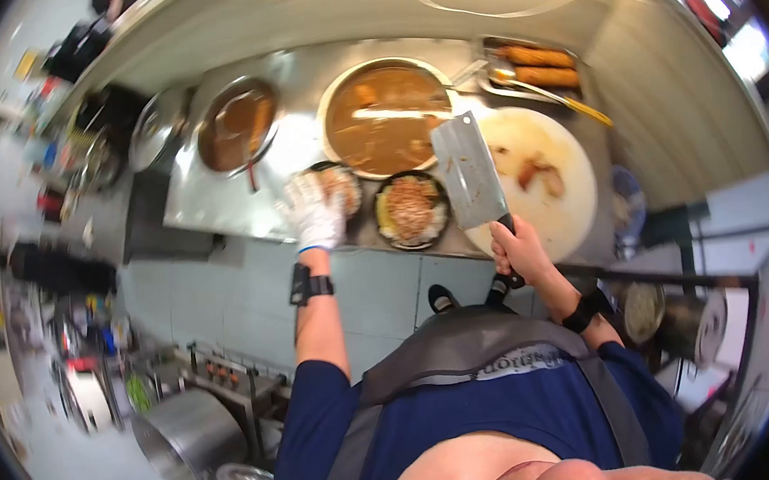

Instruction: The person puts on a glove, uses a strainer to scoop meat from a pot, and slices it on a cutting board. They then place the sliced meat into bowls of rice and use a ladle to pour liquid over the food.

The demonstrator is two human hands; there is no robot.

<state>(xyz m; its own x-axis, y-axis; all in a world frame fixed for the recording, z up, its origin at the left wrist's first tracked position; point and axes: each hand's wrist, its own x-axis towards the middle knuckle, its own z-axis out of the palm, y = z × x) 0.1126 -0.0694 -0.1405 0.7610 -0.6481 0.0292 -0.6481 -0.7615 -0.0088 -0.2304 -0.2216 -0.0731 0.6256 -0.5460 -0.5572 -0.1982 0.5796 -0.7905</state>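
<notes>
My right hand (517, 253) is closed round the dark handle of a cleaver (471, 174). The broad blade, smeared with brown bits, is held up beside the left edge of a round white chopping board (570, 143). Several pieces of browned meat (540, 177) lie on that board. My left hand (315, 211), in a white glove, has its fingers stretched out at the left side of a bowl of food (339, 189) and hides part of it. Right of it stands a black bowl (412, 209) of rice topped with chopped meat.
Behind the bowls is a large round pot of brown sauce (386, 115). A smaller pot (238, 129) with a red-handled utensil stands left. Browned rolls (544, 65) fill a metal tray at the back right, with yellow-handled tongs (566, 102) across it. A tall steel pot (191, 444) stands lower left.
</notes>
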